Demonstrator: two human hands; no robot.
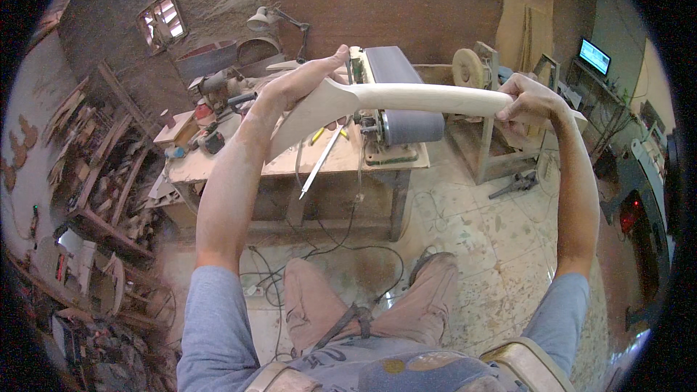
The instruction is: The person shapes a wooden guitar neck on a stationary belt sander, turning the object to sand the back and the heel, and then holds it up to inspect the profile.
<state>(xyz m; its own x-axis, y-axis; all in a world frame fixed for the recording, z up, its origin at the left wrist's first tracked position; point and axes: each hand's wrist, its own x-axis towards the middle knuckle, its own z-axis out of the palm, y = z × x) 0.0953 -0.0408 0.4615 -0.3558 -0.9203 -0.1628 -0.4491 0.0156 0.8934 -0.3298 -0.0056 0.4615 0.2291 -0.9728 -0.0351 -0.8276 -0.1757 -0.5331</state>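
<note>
A pale, smooth wooden piece (425,98) with a long narrow arm and a wider left part is held up across the view. My left hand (298,83) is closed on its wide left part, thumb up along it. My right hand (528,101) grips the narrow right end, fingers wrapped round it. Just beyond the piece stands a belt sander (414,129) with a grey abrasive belt on a workbench (218,163). A steel rule (316,170) and a yellow-handled tool (317,135) lie below the wood, partly behind it.
Power tools (212,143) and a desk lamp (258,20) occupy the bench's left. Scrap-wood shelves (94,174) line the left wall. A wooden stand (483,167) with a disc and a monitor (594,56) are at right. Cables (327,252) run over the floor around my feet.
</note>
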